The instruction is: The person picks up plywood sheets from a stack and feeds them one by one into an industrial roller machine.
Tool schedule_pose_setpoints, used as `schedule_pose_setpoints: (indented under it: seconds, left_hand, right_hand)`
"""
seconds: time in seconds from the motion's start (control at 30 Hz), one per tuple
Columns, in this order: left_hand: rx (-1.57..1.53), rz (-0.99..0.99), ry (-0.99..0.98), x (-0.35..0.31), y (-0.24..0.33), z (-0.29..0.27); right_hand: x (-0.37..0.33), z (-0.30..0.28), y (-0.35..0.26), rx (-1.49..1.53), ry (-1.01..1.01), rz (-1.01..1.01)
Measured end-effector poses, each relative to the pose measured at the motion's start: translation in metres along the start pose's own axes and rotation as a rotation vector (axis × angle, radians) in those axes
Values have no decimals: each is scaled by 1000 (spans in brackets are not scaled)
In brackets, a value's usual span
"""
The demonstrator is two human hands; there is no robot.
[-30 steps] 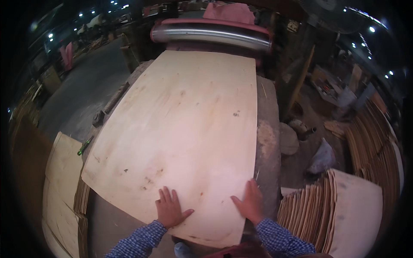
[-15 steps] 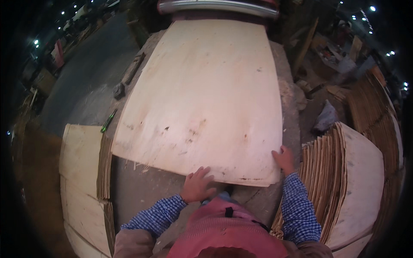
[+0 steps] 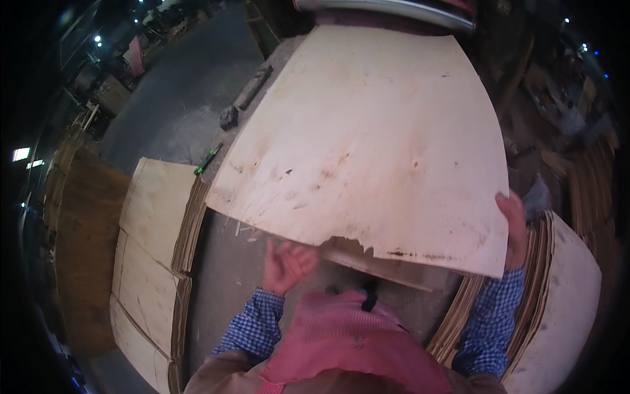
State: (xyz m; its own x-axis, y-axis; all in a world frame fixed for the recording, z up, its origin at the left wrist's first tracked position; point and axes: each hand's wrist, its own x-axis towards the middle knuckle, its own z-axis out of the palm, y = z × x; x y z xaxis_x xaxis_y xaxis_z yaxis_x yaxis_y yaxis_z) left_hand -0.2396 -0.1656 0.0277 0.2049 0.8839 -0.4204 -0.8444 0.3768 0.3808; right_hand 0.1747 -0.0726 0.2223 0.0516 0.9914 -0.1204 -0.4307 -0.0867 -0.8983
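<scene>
A large pale wood veneer sheet [image 3: 367, 144] with brown knots and stains spreads out before me, its near edge broken by a ragged notch. My right hand [image 3: 516, 226] grips its right edge close to the near corner, which is raised. Below the notch shows part of another veneer sheet [image 3: 387, 269]. Just off the near edge, left of the notch, my left hand [image 3: 287, 266] is turned partly palm up with its fingers apart, holding nothing.
Stacked veneer [image 3: 154, 223] stands at my left, with more veneer stacks [image 3: 558, 295] at my right. A green-handled tool [image 3: 208, 160] lies beside the sheet's left edge. Across the far end runs a metal roller [image 3: 394, 9]. A brown board [image 3: 88, 249] stands further left.
My right hand has taken the sheet's right edge and raised the near corner, uncovering the sheet below. My left hand has come off the top surface and turned over. The view has shifted leftward.
</scene>
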Motion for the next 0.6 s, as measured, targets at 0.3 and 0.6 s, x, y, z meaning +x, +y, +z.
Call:
schedule_pose_setpoints:
  seconds: [0.3, 0.6]
  left_hand:
    - [154, 216, 234, 68, 44, 16]
    - [60, 180, 393, 79, 23, 18]
  right_hand:
    - [19, -153, 142, -228, 122, 125]
    - [56, -133, 72, -514, 220, 84]
